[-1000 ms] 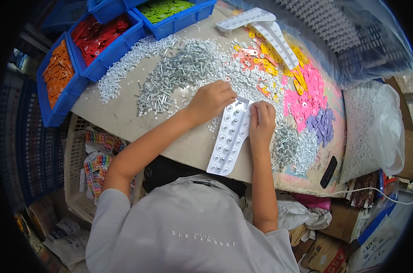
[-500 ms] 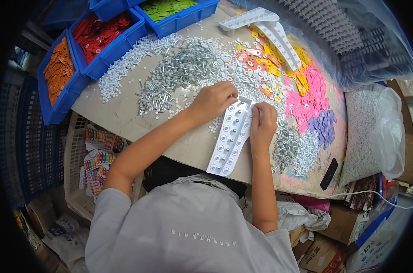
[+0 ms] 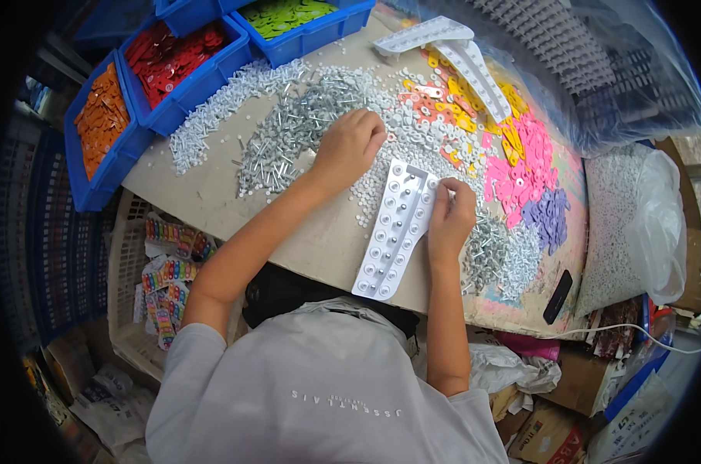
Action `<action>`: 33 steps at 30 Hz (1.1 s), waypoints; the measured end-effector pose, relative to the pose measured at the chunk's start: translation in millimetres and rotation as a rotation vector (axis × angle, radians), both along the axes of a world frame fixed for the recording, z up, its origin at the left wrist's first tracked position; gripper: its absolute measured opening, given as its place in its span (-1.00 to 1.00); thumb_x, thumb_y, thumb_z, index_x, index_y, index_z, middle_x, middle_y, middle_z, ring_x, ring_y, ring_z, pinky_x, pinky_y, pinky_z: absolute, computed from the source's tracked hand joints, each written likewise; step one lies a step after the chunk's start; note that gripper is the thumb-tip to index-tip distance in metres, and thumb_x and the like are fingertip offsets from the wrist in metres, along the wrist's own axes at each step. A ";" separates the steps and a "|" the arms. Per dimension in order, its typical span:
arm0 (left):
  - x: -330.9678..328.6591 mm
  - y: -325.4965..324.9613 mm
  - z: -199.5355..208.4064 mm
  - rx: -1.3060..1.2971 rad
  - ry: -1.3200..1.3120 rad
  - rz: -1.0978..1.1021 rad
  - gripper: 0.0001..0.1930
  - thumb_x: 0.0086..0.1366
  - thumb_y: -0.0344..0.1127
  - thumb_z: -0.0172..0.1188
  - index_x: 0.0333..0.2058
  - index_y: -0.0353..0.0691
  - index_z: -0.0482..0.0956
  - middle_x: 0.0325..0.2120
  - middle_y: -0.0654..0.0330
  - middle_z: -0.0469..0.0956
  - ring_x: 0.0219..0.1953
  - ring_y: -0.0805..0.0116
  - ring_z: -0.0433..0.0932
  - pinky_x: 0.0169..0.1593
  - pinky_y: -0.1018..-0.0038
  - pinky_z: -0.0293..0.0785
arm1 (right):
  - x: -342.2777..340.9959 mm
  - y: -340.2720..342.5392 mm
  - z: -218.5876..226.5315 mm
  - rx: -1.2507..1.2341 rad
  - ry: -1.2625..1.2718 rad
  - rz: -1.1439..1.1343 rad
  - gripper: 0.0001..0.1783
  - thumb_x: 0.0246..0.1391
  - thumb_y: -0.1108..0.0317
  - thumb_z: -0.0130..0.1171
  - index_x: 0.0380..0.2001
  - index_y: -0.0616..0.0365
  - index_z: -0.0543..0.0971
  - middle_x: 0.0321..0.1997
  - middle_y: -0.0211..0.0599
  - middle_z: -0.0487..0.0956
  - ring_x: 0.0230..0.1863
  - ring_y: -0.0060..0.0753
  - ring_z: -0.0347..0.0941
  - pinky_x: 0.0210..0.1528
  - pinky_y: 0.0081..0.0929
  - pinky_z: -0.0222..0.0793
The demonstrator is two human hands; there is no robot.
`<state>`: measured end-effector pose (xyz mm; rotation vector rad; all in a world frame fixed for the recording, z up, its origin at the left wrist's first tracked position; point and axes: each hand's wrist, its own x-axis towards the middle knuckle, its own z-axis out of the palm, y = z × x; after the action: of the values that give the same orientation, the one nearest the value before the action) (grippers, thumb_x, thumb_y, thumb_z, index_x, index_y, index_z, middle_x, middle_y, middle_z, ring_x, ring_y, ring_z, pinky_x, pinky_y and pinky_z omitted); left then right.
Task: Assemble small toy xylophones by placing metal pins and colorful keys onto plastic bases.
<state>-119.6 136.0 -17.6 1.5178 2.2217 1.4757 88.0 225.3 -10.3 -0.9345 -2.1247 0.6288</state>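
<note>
The cardboard-topped table carries screws, white washers, coloured tags, a white tray.

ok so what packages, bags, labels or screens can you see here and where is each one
clear plastic bag of small white parts: right of the table, bulging, white
clear plastic sheet: upper right, draped over dark racks
dark flat phone-like slab: table's lower right edge, screen dark
brown cardboard boxes: floor at lower right, printed red and black
white bags: floor at lower left, crumpled
multicoloured strips: in the white basket under the table's left edge

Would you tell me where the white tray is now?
Head view: white tray lies mid-table between left hand and right hand, its lower end overhanging the table's near edge.
</note>
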 end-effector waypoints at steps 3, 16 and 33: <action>-13.0 -0.1 -3.3 -0.095 0.223 -0.032 -0.91 0.23 -0.38 0.28 -0.29 -0.19 0.59 -0.31 0.18 0.53 -0.11 0.15 0.48 0.02 0.24 0.35 | 7.7 10.1 7.5 -0.025 -0.047 -0.085 -0.94 0.20 0.51 0.19 -0.27 0.26 0.55 -0.30 -0.15 0.56 -0.18 -0.10 0.46 -0.12 -0.22 0.39; -12.4 25.3 -2.6 -0.122 0.404 -0.079 -0.89 0.14 -0.38 0.35 -0.38 -0.14 0.58 -0.35 0.24 0.50 -0.13 0.23 0.47 0.03 0.30 0.31 | 22.6 85.7 28.6 0.123 -0.288 -0.015 -0.92 0.11 0.47 0.22 -0.32 0.21 0.63 -0.33 -0.08 0.63 -0.21 0.02 0.52 -0.09 -0.13 0.38; 22.3 -14.7 9.4 0.023 -0.074 -0.380 -0.91 0.15 -0.36 0.35 -0.37 -0.19 0.71 -0.39 0.20 0.62 -0.24 0.16 0.58 -0.06 0.25 0.45 | 14.0 128.4 -5.6 0.134 -0.363 -0.035 -0.90 -0.03 0.46 0.33 -0.39 0.18 0.64 -0.38 -0.13 0.62 -0.28 -0.05 0.55 -0.17 -0.13 0.43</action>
<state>-97.2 121.4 -8.2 1.7389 1.7548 1.4127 102.0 353.6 -15.9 -1.0717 -2.4270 0.3095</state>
